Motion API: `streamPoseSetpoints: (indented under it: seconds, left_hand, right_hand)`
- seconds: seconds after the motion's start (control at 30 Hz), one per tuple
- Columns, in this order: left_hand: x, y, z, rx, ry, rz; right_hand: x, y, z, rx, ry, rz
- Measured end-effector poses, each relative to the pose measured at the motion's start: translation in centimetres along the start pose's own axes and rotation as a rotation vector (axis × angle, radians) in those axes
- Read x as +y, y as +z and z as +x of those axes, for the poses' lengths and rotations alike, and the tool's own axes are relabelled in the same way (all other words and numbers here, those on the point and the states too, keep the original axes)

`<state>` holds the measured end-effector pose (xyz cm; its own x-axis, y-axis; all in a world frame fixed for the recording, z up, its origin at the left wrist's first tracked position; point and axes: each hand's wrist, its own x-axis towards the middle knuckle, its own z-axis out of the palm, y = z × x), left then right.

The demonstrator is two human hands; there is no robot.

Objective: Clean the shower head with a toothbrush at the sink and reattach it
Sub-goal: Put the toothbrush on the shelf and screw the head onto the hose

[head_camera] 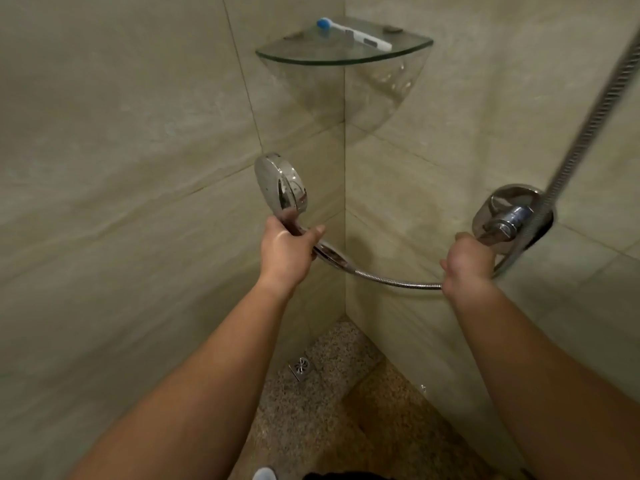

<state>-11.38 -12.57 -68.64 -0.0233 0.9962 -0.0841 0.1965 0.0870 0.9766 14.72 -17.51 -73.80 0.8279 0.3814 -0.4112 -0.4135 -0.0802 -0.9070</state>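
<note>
A chrome shower head (280, 185) is held up in the shower corner, its round face turned left. My left hand (285, 249) grips its handle from below. A ribbed metal hose (394, 280) runs from the handle to the right, passes behind my right hand, and climbs the right wall. My right hand (469, 259) is curled around the lever of the chrome mixer valve (509, 220) on the right wall. A white toothbrush with a blue head (353, 32) lies on the glass corner shelf (343, 57) above.
Beige tiled walls meet in a corner straight ahead. Below, the speckled stone floor has a small square metal drain (301, 368). The hose's upper stretch (588, 123) hangs along the right wall.
</note>
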Motion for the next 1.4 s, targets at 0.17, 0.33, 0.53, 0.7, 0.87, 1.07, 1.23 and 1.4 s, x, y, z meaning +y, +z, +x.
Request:
streamPoseSetpoints:
  seconds: [0.17, 0.33, 0.53, 0.7, 0.87, 1.07, 1.23, 1.4]
  left_hand:
    - [0.4, 2.4, -0.5, 0.03, 0.01, 0.048]
    - [-0.2, 4.5, -1.1, 0.008, 0.062, 0.095]
    - [-0.6, 4.8, 0.1, 0.032, 0.084, 0.079]
    - [-0.7, 4.7, 0.8, 0.107, 0.092, 0.068]
    - [-1.0, 5.0, 1.2, 0.126, 0.073, 0.041]
    - [-2.2, 5.0, 1.3, 0.123, 0.057, 0.044]
    - [-2.4, 4.6, 1.5, 0.136, 0.034, 0.031]
    - [-3.0, 4.3, 1.3, 0.149, 0.02, 0.044]
  right_hand:
    - [-0.1, -1.4, 1.6, -0.065, 0.083, -0.007]
    - [0.1, -1.5, 2.3, -0.089, 0.024, -0.002]
    - [0.9, -0.9, 3.0, 0.009, -0.094, -0.05]
    - [0.9, -0.8, 2.5, 0.05, -0.105, -0.166]
    - [0.7, -0.7, 2.5, 0.036, -0.001, -0.077]
    - [0.9, -0.4, 2.6, 0.052, 0.005, -0.018]
    - [1.2, -1.1, 1.8, 0.082, -0.044, -0.104]
    - [1.0, -1.3, 1.8, 0.055, -0.017, -0.06]
